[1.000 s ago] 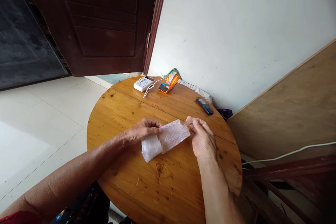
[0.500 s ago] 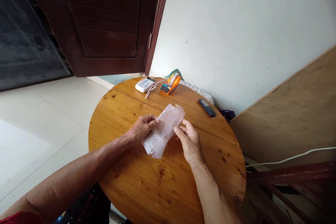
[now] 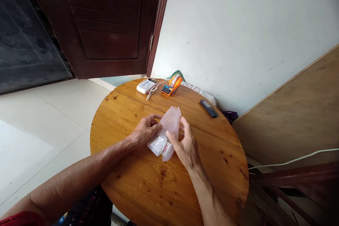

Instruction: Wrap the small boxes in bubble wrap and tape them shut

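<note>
A bubble wrap bundle (image 3: 169,122), clear with a pinkish tint, is held tilted over the middle of the round wooden table (image 3: 127,183). Something with a bit of red shows through the plastic near its lower end; its kind cannot be made out. My left hand (image 3: 146,128) grips the bundle's left edge, thumb on top and fingers beneath. At the right edge, my right hand (image 3: 185,144) has its thumb on the near face and its fingers behind, partly hidden by the plastic.
Toward the table's far edge are a white boxy device (image 3: 146,86) with a white cable and an orange tape dispenser (image 3: 172,85). A dark, partly blurred object (image 3: 208,108) lies at the far right. Beyond stand a white wall (image 3: 238,24) and a brown door (image 3: 106,24).
My right hand has shifted left, its thumb now further across the bundle. The wrap's right side has folded inward, so the bundle looks narrower, and a red patch shows near its lower end.
</note>
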A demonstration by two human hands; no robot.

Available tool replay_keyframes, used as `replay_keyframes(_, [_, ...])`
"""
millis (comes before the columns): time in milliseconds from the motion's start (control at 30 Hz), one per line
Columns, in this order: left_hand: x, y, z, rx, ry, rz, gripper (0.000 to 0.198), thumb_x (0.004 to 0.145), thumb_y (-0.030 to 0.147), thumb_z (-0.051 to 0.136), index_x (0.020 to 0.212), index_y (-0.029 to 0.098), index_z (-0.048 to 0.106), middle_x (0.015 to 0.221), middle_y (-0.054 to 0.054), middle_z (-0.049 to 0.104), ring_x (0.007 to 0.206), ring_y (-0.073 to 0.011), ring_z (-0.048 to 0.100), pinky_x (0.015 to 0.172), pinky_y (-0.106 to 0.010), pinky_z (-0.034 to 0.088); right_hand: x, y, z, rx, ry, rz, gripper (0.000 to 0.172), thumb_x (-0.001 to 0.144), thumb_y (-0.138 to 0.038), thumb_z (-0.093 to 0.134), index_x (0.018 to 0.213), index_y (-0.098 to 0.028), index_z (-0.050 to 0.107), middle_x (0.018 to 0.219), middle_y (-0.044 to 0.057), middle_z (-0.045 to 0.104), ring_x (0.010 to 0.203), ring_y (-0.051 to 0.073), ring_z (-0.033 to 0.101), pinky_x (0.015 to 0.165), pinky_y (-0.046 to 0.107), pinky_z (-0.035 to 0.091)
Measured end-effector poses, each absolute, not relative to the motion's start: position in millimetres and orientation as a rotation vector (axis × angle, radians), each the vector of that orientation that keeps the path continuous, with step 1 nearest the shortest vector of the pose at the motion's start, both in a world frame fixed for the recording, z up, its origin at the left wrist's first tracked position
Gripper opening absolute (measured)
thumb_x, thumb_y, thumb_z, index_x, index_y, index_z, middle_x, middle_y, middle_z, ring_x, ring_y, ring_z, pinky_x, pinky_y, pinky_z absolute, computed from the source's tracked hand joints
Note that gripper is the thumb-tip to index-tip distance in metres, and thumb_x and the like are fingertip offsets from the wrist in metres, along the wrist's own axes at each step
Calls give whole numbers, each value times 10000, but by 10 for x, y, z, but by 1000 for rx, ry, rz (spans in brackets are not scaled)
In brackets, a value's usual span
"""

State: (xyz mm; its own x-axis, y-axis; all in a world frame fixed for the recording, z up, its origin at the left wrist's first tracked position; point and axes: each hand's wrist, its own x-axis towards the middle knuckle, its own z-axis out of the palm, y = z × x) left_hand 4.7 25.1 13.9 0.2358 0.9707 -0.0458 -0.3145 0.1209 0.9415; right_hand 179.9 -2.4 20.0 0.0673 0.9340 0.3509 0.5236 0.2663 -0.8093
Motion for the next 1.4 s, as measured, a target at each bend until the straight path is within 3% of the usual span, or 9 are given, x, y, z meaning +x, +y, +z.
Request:
replay_keyframes(233, [-21, 308, 89, 942, 905, 1114, 489, 677, 367, 786, 1076, 151, 602, 690, 17, 618, 538, -111, 556, 512, -219, 414, 2083, 194, 94, -1428, -1401, 568, 203, 794, -330, 580, 905, -217, 708, 899, 69, 769, 843, 251, 707, 800, 387, 538])
replay_keyframes(433, [-129, 237, 224, 1390, 1110, 1246, 397, 735, 455, 766, 1017, 180, 721, 1063, -94, 635, 968, -236, 606, 780, -296, 488, 2069, 194, 128, -1255, -1199, 761, 157, 783, -317, 639, 874, -211, 711, 837, 26, 747, 800, 199, 668, 815, 352, 512])
replay_keyframes(600, [-97, 77, 305, 1695, 1001, 1235, 702, 560, 377, 901, 1208, 239, 667, 1341, -127, 526, 1239, -344, 490, 1069, -416, 374, 2034, 157, 151, -1211, -1229, 790, 166, 816, -361, 655, 876, -219, 718, 836, 11, 729, 788, 179, 641, 787, 318, 488])
replay_keyframes(700, [-102, 25, 323, 1771, 1039, 1440, 782, 588, 356, 885, 1307, 250, 596, 1381, -136, 491, 1296, -348, 429, 1128, -435, 300, 2056, 183, 126, -1242, -1144, 723, 187, 795, -374, 674, 871, -210, 721, 809, 5, 710, 752, 168, 612, 749, 304, 467])
replay_keyframes(933, [-91, 22, 283, 2231, 1112, 1093, 504, 649, 425, 794, 1095, 211, 701, 1147, -129, 623, 1030, -314, 545, 974, -479, 395, 2075, 226, 109, -1253, -1029, 711, 241, 732, -389, 708, 843, -176, 717, 766, -6, 675, 708, 146, 560, 726, 295, 440])
replay_keyframes(1033, [-125, 118, 243, 2071, 1303, 1101, 267, 754, 284, 631, 985, 170, 699, 1017, -101, 664, 932, -250, 595, 866, -403, 458, 2085, 227, 143, -1251, -969, 671, 265, 698, -400, 726, 827, -169, 705, 741, -6, 671, 691, 149, 572, 714, 299, 449])
replay_keyframes(1167, [-208, 288, 243, 1554, 1421, 1161, 69, 728, 189, 568, 710, 159, 627, 658, -5, 619, 635, -141, 576, 650, -267, 454, 2137, 265, 149, -1235, -937, 669, 276, 714, -415, 711, 845, -174, 686, 743, 20, 700, 711, 180, 633, 738, 337, 485])
replay_keyframes(1267, [-227, 379, 253, 1056, 1258, 1146, 63, 683, 196, 614, 707, 151, 576, 574, 25, 583, 500, -100, 534, 516, -213, 418, 2201, 334, 90, -1283, -967, 679, 293, 716, -415, 697, 875, -169, 678, 795, 49, 724, 769, 202, 663, 781, 363, 502])
replay_keyframes(1400, [-207, 433, 221, 787, 1205, 1135, 256, 645, 197, 687, 865, 155, 564, 568, 50, 586, 425, -94, 528, 455, -203, 421, 2257, 347, 77, -1408, -1092, 500, 365, 720, -400, 680, 992, -156, 663, 962, 102, 729, 872, 225, 666, 812, 389, 515])
